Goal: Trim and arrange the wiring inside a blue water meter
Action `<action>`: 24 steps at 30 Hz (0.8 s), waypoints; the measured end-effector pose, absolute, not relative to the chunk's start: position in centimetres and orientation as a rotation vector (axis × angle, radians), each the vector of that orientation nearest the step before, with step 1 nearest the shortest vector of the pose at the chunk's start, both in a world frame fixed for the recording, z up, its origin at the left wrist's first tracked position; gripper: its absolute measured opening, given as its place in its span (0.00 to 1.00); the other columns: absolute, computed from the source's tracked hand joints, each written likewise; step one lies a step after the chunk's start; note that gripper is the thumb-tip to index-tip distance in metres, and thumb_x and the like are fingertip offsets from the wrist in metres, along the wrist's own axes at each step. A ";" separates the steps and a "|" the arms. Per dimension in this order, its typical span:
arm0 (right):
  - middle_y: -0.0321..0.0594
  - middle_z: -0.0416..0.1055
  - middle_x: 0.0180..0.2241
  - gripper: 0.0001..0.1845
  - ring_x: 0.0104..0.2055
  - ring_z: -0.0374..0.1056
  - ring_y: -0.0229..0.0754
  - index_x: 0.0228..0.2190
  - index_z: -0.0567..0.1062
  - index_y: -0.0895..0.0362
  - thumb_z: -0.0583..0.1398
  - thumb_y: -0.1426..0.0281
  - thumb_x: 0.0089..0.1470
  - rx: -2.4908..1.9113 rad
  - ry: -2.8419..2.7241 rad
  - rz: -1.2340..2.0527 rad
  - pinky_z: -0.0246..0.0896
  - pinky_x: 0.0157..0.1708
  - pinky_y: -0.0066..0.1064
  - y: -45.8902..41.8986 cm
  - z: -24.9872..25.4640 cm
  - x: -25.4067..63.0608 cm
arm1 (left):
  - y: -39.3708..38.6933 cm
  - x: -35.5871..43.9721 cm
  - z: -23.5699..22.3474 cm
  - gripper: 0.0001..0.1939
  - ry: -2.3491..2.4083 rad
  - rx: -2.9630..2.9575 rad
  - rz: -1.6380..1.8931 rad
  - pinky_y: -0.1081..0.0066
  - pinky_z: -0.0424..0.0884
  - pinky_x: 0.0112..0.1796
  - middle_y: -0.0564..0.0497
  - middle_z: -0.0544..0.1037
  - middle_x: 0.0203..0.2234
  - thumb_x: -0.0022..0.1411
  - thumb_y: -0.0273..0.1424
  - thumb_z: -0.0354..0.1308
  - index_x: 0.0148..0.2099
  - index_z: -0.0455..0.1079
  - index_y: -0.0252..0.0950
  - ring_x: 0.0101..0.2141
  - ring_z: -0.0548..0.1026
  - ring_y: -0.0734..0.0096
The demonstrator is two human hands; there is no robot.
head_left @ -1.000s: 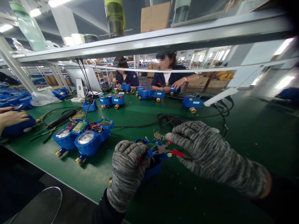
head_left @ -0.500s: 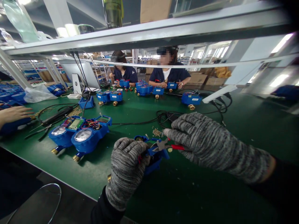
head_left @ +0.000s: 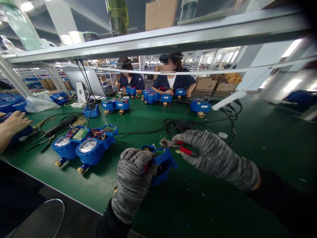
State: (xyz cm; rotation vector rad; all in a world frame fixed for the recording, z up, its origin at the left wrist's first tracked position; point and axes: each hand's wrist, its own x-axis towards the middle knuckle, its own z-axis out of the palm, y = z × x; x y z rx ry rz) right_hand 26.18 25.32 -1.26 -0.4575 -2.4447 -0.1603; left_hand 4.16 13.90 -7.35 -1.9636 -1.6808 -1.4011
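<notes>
Both my hands wear grey knit gloves. My left hand is closed around a blue water meter with an open case, holding it on the green table; red wires show at my fingers. My right hand is closed on red-handled pliers, whose jaws point left, lifted just above and behind the meter. A small pile of brass screws lies behind the pliers.
Two more blue meters with dials sit at the left. Another person's hand rests at the left edge near a black tool. Black cables coil behind. Two workers sit opposite with several meters. A metal shelf runs overhead.
My right hand has lifted the pliers up and away from the meter. The meter's open lid now shows clear of the pliers. My left hand keeps its grip.
</notes>
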 end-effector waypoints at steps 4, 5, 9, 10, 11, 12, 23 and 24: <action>0.48 0.70 0.48 0.21 0.47 0.69 0.56 0.50 0.72 0.60 0.56 0.60 0.61 -0.743 -2.348 0.084 0.68 0.47 0.55 27.0 -3.6 27.7 | 13.6 3.7 -7.2 0.10 -2.038 -1.930 -1.682 0.54 0.73 0.43 0.47 0.81 0.36 0.55 0.33 0.65 0.41 0.76 0.39 0.40 0.77 0.56; 0.49 0.70 0.47 0.22 0.46 0.69 0.57 0.49 0.73 0.60 0.56 0.58 0.60 -0.790 -2.354 0.074 0.68 0.46 0.57 27.3 -4.2 28.2 | 13.6 3.6 -7.1 0.11 -2.133 -1.923 -1.796 0.56 0.74 0.42 0.47 0.81 0.36 0.55 0.34 0.66 0.42 0.76 0.39 0.39 0.77 0.57; 0.49 0.71 0.46 0.24 0.45 0.69 0.58 0.50 0.72 0.59 0.56 0.56 0.60 -0.895 -2.329 0.126 0.68 0.45 0.58 27.7 -6.1 29.6 | 13.4 3.5 -6.4 0.15 -2.370 -1.864 -2.150 0.65 0.76 0.34 0.47 0.81 0.33 0.52 0.37 0.68 0.41 0.76 0.37 0.34 0.78 0.62; 0.48 0.71 0.45 0.23 0.45 0.69 0.57 0.50 0.72 0.59 0.56 0.56 0.60 -0.900 -2.319 0.147 0.68 0.45 0.57 27.6 -6.4 29.8 | 13.4 3.5 -6.3 0.15 -2.396 -1.845 -2.201 0.66 0.76 0.32 0.47 0.81 0.32 0.51 0.38 0.69 0.40 0.76 0.37 0.34 0.77 0.62; 0.48 0.71 0.45 0.23 0.45 0.69 0.57 0.49 0.72 0.59 0.56 0.56 0.60 -0.901 -2.313 0.161 0.68 0.46 0.57 27.5 -6.6 29.9 | 13.5 3.6 -6.1 0.16 -2.411 -1.825 -2.242 0.67 0.75 0.31 0.48 0.80 0.32 0.50 0.38 0.69 0.40 0.76 0.37 0.33 0.77 0.63; 0.47 0.71 0.44 0.23 0.44 0.69 0.56 0.49 0.72 0.59 0.56 0.56 0.60 -0.898 -2.308 0.164 0.68 0.46 0.56 27.4 -6.9 29.9 | 13.5 3.6 -6.0 0.17 -2.418 -1.813 -2.274 0.68 0.75 0.31 0.48 0.80 0.32 0.49 0.38 0.70 0.40 0.76 0.37 0.33 0.77 0.63; 0.42 0.72 0.42 0.12 0.41 0.71 0.51 0.47 0.72 0.56 0.55 0.67 0.64 -0.743 -2.314 0.141 0.71 0.45 0.47 26.5 -6.8 29.1 | 13.9 3.7 -5.8 0.17 -2.487 -1.789 -2.377 0.73 0.71 0.29 0.48 0.80 0.34 0.49 0.37 0.70 0.41 0.75 0.35 0.36 0.76 0.65; 0.41 0.72 0.43 0.12 0.41 0.71 0.50 0.46 0.72 0.56 0.55 0.67 0.64 -0.736 -2.315 0.144 0.71 0.44 0.47 26.4 -6.7 29.1 | 13.9 3.8 -5.7 0.17 -2.480 -1.802 -2.375 0.73 0.71 0.29 0.49 0.79 0.34 0.50 0.37 0.69 0.40 0.75 0.35 0.36 0.76 0.66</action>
